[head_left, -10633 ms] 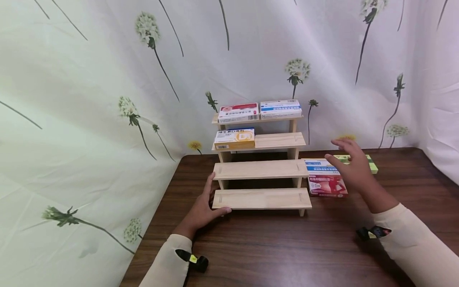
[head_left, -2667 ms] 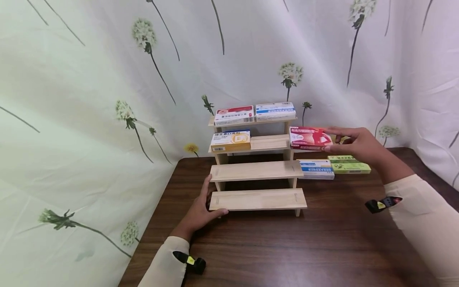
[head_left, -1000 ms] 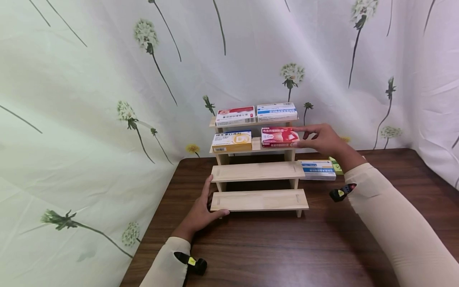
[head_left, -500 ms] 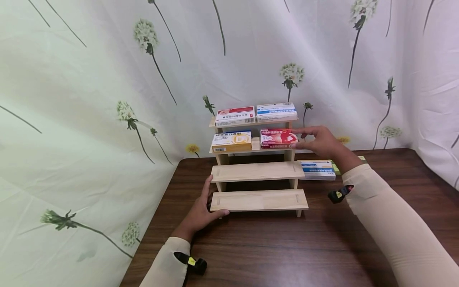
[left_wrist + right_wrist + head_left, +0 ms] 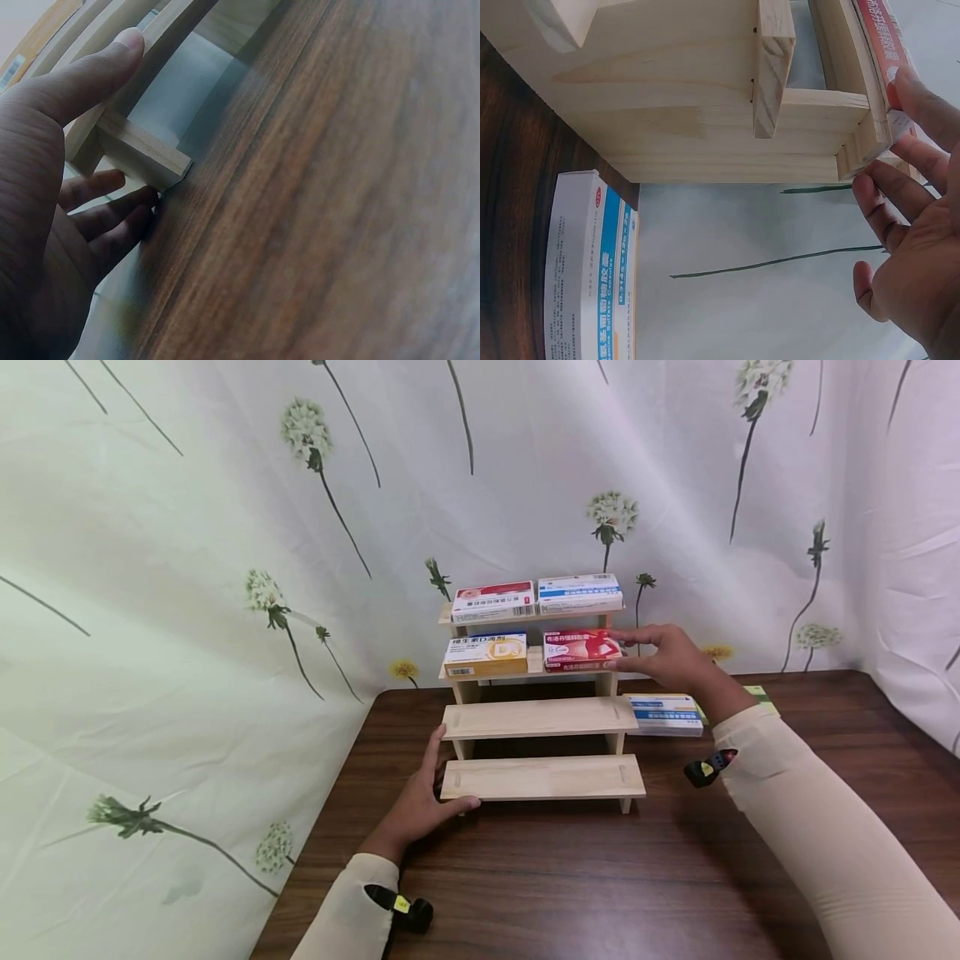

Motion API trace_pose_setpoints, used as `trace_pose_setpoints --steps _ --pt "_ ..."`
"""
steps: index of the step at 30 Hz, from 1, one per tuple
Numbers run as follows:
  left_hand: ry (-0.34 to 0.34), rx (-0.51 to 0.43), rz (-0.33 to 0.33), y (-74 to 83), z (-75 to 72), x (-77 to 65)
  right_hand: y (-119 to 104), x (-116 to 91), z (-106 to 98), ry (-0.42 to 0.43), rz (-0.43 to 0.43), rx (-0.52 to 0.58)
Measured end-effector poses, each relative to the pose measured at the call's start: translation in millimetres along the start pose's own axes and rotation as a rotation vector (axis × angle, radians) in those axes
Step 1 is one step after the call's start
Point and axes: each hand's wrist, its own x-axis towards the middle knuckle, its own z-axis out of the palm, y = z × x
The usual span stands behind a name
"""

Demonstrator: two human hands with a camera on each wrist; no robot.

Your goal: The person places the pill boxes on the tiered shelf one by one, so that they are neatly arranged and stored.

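Red box [image 5: 582,651] lay lengthwise along the second-highest step [image 5: 535,662] of the stand [image 5: 543,777], leftward from your nearer right hand [image 5: 666,653], whose thumb and fingers pinched its right end, while your left hand [image 5: 417,810] rested, fingers spread, against the stand's left side.

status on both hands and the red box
Right hand pinching red box on second shelf from top. Left hand at rack, left end. Nothing visibly blocking.
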Motion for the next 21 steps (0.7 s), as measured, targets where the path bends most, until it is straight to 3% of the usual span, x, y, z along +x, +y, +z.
trace_pose_setpoints --steps 21 --pt "-0.004 0.0 0.006 -0.2 -0.8 0.3 -1.9 -3.6 10.5 0.021 -0.038 0.027"
